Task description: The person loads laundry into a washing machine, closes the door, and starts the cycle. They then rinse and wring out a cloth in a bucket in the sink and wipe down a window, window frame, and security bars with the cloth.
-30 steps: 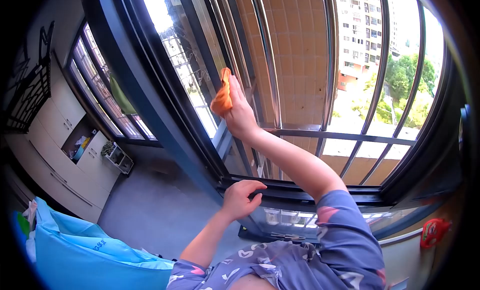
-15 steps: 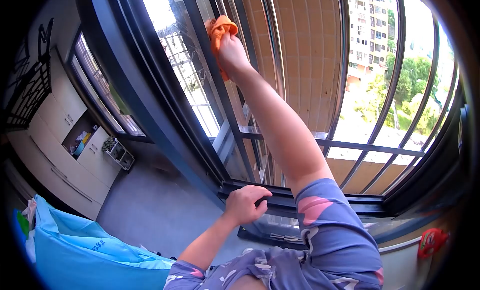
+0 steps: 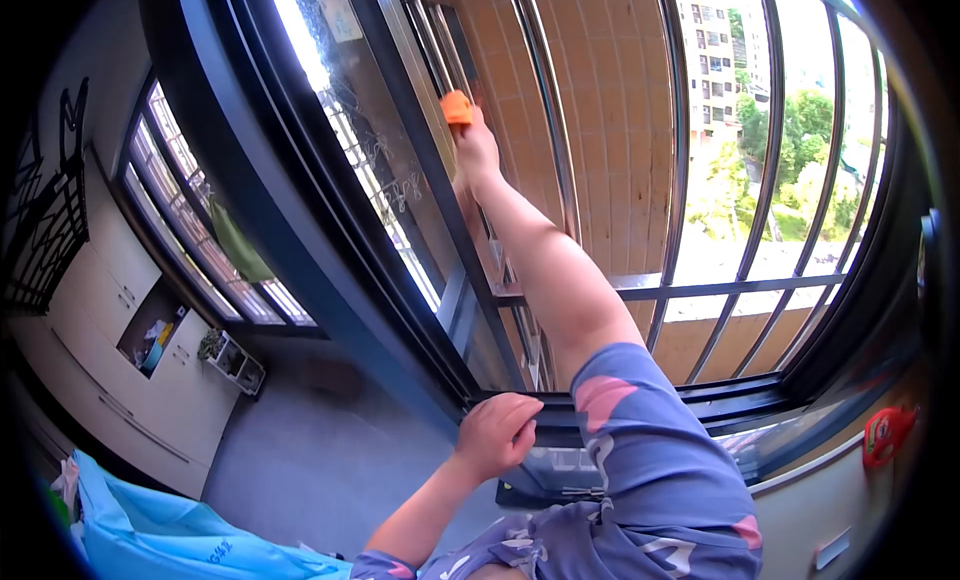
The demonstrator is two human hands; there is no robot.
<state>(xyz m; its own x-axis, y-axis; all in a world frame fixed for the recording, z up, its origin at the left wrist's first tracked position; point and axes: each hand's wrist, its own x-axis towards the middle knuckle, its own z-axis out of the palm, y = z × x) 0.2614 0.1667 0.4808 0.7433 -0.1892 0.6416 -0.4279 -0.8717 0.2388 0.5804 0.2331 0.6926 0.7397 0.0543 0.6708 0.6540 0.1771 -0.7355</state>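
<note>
Since the earlier frame, the right hand (image 3: 476, 150) had shifted, fingers closed on an orange cloth (image 3: 457, 108) beside the window sash (image 3: 411, 110). Left hand (image 3: 496, 436): half-curled, seemingly empty. Wiping seemed underway; the next stroke called for steady pressure.

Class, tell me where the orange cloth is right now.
In the head view, the orange cloth is at the upper centre, in the person's right hand, just right of the dark window frame.
</note>
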